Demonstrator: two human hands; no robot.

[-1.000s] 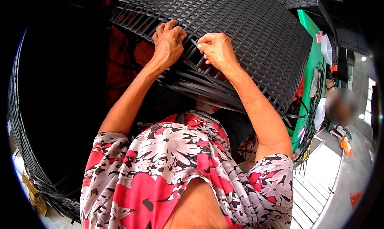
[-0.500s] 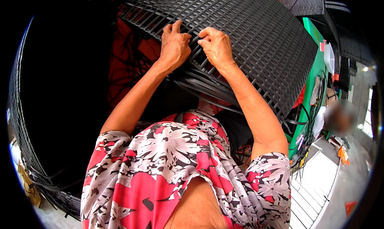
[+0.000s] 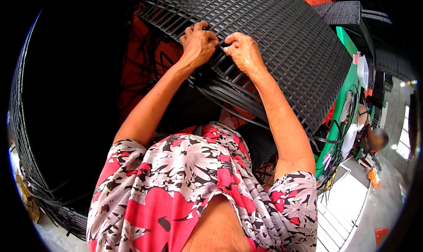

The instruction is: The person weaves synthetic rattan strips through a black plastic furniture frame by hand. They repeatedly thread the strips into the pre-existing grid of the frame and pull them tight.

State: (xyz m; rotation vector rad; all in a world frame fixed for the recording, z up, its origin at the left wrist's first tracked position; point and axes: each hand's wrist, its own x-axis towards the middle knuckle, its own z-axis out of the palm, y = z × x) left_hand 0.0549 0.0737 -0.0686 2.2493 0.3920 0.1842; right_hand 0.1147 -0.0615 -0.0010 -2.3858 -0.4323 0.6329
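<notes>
A dark grey panel (image 3: 295, 54) of woven plastic strips slopes across the upper middle, tightly woven except along its near left edge, where bare ribs show. Over that edge my left hand (image 3: 199, 45) is bent, its fingers closed at a plastic strip among the ribs. Just to its right, my right hand (image 3: 245, 53) pinches at the same edge, thumb and forefinger together on the strip. The strip is mostly hidden by my fingers. Below both hands hangs a bundle of loose dark strips (image 3: 229, 93).
Behind the panel's left side is a red surface (image 3: 172, 51) with tangled strips before it. A green board (image 3: 341, 106) stands at the right, with a white bowl (image 3: 362, 72) beside it. Another woven piece (image 3: 339, 13) rises at the back right. A person (image 3: 365, 139) is farther off.
Both hands have shifted slightly right, still close together at the panel's edge. My left fingers have curled in more. The person at the right appears lower and smaller.
</notes>
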